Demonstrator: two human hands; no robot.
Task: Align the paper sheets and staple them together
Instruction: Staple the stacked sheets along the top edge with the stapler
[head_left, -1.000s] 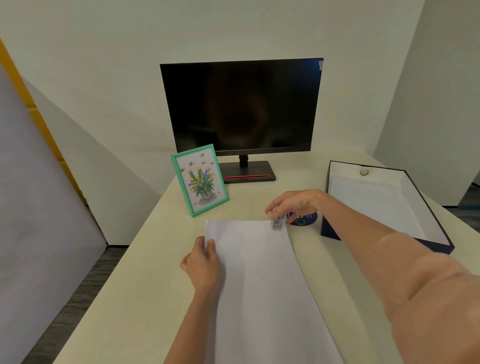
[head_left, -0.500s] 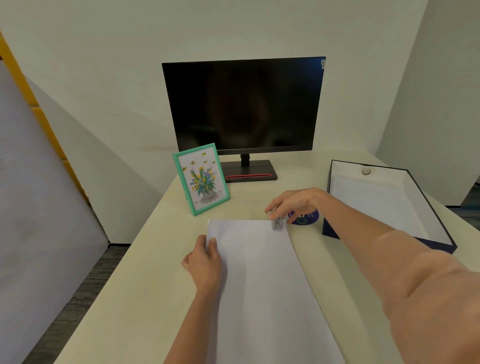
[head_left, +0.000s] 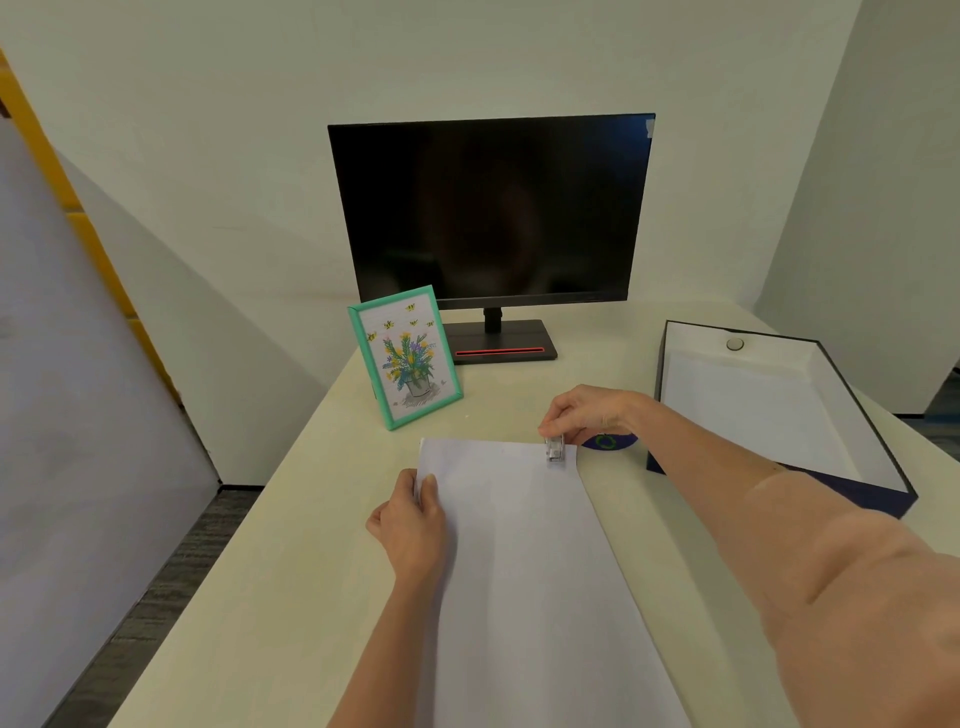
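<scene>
White paper sheets (head_left: 524, 561) lie stacked on the pale desk (head_left: 270, 597), running from mid-desk toward me. My left hand (head_left: 413, 519) holds the stack's left edge near the far corner, thumb on top. A small silver stapler (head_left: 555, 451) sits over the far right corner of the sheets. My right hand (head_left: 587, 413) grips the stapler from above with curled fingers.
A black monitor (head_left: 491, 213) stands at the back. A green-framed flower picture (head_left: 405, 356) leans left of its base. An open dark box (head_left: 779, 415) with white lining lies at the right. A blue round sticker (head_left: 608, 442) shows under my right wrist.
Hardly anything differs. Both hands and the stapler stay at the same places on the sheets; only the view shifted slightly.
</scene>
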